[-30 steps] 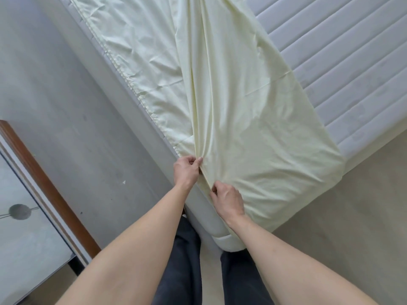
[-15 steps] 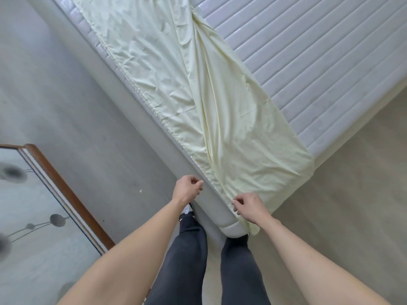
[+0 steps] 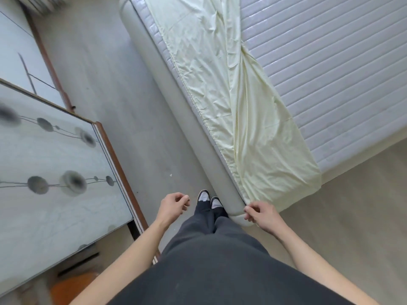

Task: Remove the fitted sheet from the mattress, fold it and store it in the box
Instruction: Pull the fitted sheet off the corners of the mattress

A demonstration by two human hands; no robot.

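Pale-yellow fitted sheet (image 3: 253, 133) lies doubled over as a long strip along the near-left side of the mattress (image 3: 330, 73), long axis running from its near corner by the hands away toward the top of view; the quilted grey-white top is bare to the right. Right hand (image 3: 263, 215) is at that near corner, fingers curled w/ thumb and fingertips at the sheet's hem where it drapes over the bed-frame end; looks like a pinch, but contact is too small to be sure. Left hand (image 3: 172, 205) hangs over the floor (image 3: 114, 84) left of the shoes (image 3: 208, 200), fingers loosely curled, holding nothing, well apart from the fabric. So the sheet runs up and away from the right fingers, and the right hand is much nearer. Judgement: next pull should go back along the strip's axis, w/ the left hand crossing over to share the hem. Padded bed rail (image 3: 189, 119) sits just beside the elastic edge and could snag it. Glass-topped table (image 3: 55, 172) w/ wooden rim crowds the left side. No box in view.
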